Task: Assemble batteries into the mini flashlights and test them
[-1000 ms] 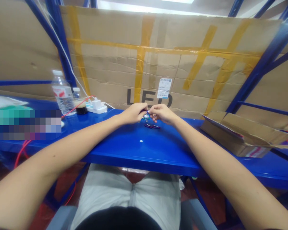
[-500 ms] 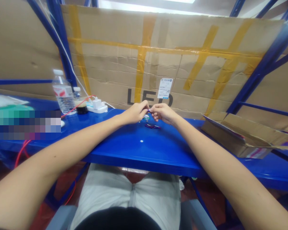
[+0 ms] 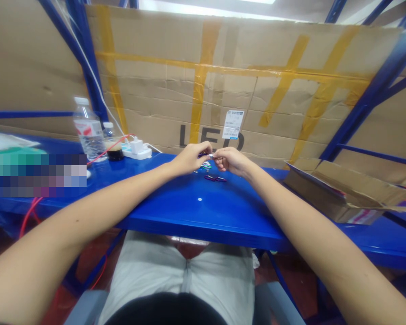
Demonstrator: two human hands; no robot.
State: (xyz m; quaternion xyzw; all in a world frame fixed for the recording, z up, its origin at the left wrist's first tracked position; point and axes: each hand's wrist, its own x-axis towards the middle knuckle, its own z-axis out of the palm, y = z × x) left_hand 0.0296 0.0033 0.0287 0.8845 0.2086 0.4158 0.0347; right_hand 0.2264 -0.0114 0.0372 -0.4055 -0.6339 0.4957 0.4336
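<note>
My left grip point(image 3: 205, 155) and right grip point(image 3: 215, 155) pinch one small piece point(image 3: 210, 155) between them, detail unclear. Step, I judge: two-handed fine handling; next move calls for steady pinches. Below the grip, purple clips point(image 3: 220, 179) on the table point(image 3: 176, 203).

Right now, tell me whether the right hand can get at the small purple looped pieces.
Probably yes: the small purple looped pieces lie near the right hand on the glossy blue tabletop, uncovered, though that hand seems busy pinching a small pale item.
</note>
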